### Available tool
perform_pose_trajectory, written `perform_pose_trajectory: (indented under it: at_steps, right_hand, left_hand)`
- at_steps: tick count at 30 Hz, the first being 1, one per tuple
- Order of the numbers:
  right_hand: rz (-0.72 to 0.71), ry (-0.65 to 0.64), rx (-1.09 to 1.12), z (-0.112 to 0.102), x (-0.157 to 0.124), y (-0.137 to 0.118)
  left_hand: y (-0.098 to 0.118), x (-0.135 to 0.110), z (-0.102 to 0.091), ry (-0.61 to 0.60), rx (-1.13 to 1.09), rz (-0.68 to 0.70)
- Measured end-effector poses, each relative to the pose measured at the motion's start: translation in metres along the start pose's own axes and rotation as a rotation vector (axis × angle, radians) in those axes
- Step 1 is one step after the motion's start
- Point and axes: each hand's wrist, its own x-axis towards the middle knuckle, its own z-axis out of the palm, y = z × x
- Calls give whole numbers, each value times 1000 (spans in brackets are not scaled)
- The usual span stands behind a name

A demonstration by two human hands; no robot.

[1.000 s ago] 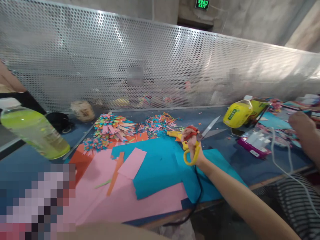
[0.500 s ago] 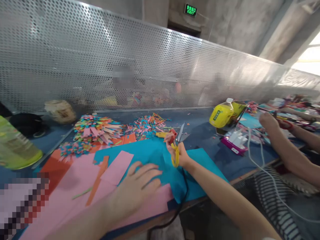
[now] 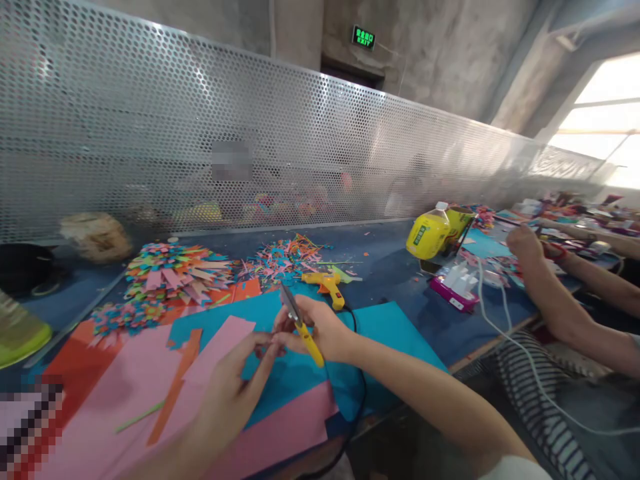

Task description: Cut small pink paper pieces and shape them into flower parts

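My right hand is closed around yellow-handled scissors, whose blades point up and to the left. Its fingertips meet those of my left hand over a blue paper sheet. The left fingers are pinched together; whatever sits between them is hidden or too small to make out. Just beyond my right hand a yellow glue gun lies on its side. Near my left hand are a pink paper piece, an orange strip and a thin green strip.
Fringed paper rolls and a pile of cut paper bits lie toward the mesh partition. A yellow bottle and a purple power strip stand to the right. A black cord crosses the table edge. Another person's arm works farther right.
My right hand has come left and nearer with the scissors, leaving the glue gun in plain view. My left hand has gone from lying spread on the paper to pinching beside the right fingers.
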Motion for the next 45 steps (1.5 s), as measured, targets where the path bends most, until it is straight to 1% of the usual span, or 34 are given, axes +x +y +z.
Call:
perform_pose_trajectory:
  at_steps: [3, 6, 9, 12, 15, 19, 22, 24, 31, 34, 39, 43, 45]
  right_hand:
    - [-41, -32, 48, -1, 2, 6]
    - [-49, -18, 77, -3, 2, 11]
    - [-49, 10, 116, -3, 0, 9]
    - [-35, 23, 146, -5, -3, 3]
    - [-9, 6, 187, -7, -6, 2]
    - [0, -43, 287, -10, -9, 9]
    - [7, -93, 290, -13, -8, 13]
    - [14, -114, 270, -14, -7, 14]
    - [86, -123, 231, -17, -5, 15]
    - [91, -128, 245, -18, -5, 13]
    - [85, -140, 284, -19, -6, 9]
    - [98, -141, 230, -19, -7, 8]
    - [102, -130, 218, -19, -8, 8]
  left_hand:
    - [-3, 0, -2, 4, -1, -14]
    - [-6, 1, -2, 23, -17, -10]
    - [-7, 3, -1, 33, -5, -33]
    - [-6, 4, 1, 15, 3, -44]
    - [-6, 4, 3, -14, -25, 1]
    - [-5, 2, 5, -73, -54, 63]
    - [-2, 1, 5, -101, -67, 118]
    - [1, 1, 5, -114, -63, 130]
    - [0, 0, 5, -103, -65, 4]
    - [2, 0, 5, -103, -95, -37]
    - [8, 2, 3, -72, -199, -65]
    - [9, 3, 2, -37, -290, -85]
    - [9, 4, 3, -42, -326, -98]
